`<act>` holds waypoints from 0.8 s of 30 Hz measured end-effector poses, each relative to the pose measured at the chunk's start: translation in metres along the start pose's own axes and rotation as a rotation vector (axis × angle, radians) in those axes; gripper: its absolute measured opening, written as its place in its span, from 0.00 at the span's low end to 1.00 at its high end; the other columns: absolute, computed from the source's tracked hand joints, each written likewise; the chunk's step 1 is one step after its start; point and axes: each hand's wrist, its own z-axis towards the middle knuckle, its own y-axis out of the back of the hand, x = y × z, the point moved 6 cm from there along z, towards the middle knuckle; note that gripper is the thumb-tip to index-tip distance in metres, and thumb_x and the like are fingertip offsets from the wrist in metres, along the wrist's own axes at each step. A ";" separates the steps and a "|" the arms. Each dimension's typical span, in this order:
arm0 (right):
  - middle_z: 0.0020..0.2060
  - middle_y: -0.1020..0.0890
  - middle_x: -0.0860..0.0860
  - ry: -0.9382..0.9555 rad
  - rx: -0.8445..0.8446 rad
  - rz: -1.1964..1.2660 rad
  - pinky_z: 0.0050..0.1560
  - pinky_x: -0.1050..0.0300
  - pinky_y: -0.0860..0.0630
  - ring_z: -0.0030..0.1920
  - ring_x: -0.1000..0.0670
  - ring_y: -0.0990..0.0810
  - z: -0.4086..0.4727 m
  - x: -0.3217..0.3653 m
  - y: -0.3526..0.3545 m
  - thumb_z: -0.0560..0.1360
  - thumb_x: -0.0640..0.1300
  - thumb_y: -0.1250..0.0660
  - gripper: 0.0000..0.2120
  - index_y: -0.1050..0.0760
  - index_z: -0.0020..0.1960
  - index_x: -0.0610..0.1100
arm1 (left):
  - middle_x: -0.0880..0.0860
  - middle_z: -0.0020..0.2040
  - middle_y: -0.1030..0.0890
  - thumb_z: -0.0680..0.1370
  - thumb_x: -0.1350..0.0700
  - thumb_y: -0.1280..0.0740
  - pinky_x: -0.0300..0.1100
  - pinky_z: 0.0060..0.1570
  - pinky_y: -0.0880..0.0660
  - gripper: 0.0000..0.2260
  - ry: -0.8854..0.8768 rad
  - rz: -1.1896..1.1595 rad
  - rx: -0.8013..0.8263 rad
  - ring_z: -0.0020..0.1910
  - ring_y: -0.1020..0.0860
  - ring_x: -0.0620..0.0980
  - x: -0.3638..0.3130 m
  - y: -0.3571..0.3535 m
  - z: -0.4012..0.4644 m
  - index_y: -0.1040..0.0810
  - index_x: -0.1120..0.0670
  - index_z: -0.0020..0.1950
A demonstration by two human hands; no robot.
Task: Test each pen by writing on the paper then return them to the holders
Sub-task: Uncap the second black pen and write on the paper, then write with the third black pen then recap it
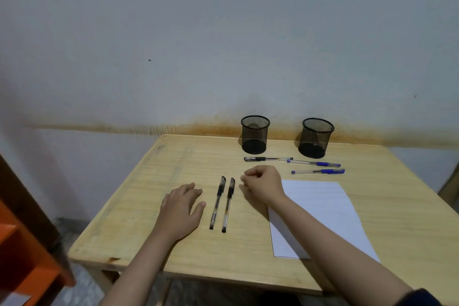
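Two black pens (218,202) (228,204) lie side by side in the middle of the wooden table (139,231). My left hand (180,208) rests flat just left of them, fingers apart. My right hand (263,182) hovers just right of their caps, fingers curled, holding nothing. A third black pen (267,159) and two blue pens (314,163) (319,171) lie before two empty black mesh holders (255,134) (316,138) at the back. A white paper sheet (323,206) lies at the right, partly under my right forearm.
The table stands against a pale wall with a rust-coloured stain. An orange shelf unit (27,256) stands at the lower left beside the table. The table's front edge runs close to my body.
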 end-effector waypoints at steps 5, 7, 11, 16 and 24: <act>0.49 0.16 0.43 0.184 -0.119 -0.433 0.54 0.53 0.24 0.55 0.45 0.21 0.058 0.009 0.028 0.71 0.42 0.31 0.11 0.18 0.53 0.41 | 0.47 0.70 0.31 0.73 0.41 0.45 0.50 0.68 0.42 0.24 0.002 -0.017 0.017 0.69 0.36 0.48 0.001 0.000 0.001 0.27 0.47 0.65; 0.53 0.18 0.43 0.188 -0.086 -0.618 0.56 0.49 0.26 0.63 0.43 0.28 0.075 0.006 0.030 0.73 0.43 0.33 0.15 0.21 0.59 0.44 | 0.46 0.70 0.31 0.74 0.40 0.44 0.50 0.68 0.43 0.23 0.003 -0.023 0.024 0.69 0.36 0.48 0.001 0.000 0.001 0.28 0.47 0.66; 0.49 0.19 0.44 0.263 -0.006 -0.912 0.50 0.48 0.27 0.59 0.41 0.30 0.092 -0.002 0.022 0.76 0.43 0.38 0.12 0.21 0.58 0.47 | 0.46 0.70 0.32 0.78 0.45 0.40 0.51 0.71 0.45 0.18 0.005 -0.023 0.015 0.69 0.37 0.48 0.001 -0.001 0.002 0.28 0.47 0.66; 0.47 0.18 0.45 0.391 -0.019 -0.993 0.43 0.52 0.30 0.53 0.41 0.27 0.097 -0.002 0.014 0.76 0.42 0.38 0.10 0.19 0.54 0.47 | 0.46 0.70 0.32 0.77 0.45 0.39 0.51 0.70 0.45 0.17 0.010 -0.047 0.007 0.69 0.38 0.48 0.002 -0.001 0.002 0.28 0.47 0.65; 0.47 0.19 0.46 0.675 0.005 -0.705 0.48 0.49 0.27 0.51 0.43 0.24 0.060 0.028 0.011 0.75 0.39 0.34 0.10 0.19 0.54 0.46 | 0.46 0.70 0.32 0.77 0.44 0.39 0.50 0.70 0.44 0.18 0.017 -0.056 0.005 0.69 0.37 0.47 0.002 0.001 0.001 0.27 0.47 0.65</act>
